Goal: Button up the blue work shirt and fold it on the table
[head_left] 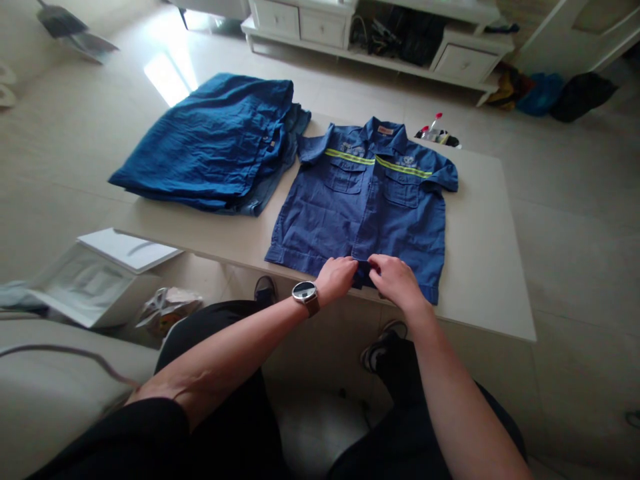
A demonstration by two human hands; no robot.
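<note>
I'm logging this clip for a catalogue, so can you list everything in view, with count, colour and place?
work shirt: one, blue with a yellow-green stripe across the chest, spread flat front up on the table
pile of cloth: one stack, blue, far left of the table
table: one, pale beige, in the middle
small bottles: a few, red-capped, far edge of the table; exact count unclear
open box: one, white, on the floor to the left
cabinet: one, white with drawers, along the far wall
bags: several, blue, black, yellow, on the floor far right
wristwatch: one, dark face, on the left wrist
left hand: at the shirt's bottom hem
right hand: at the hem beside it
</note>
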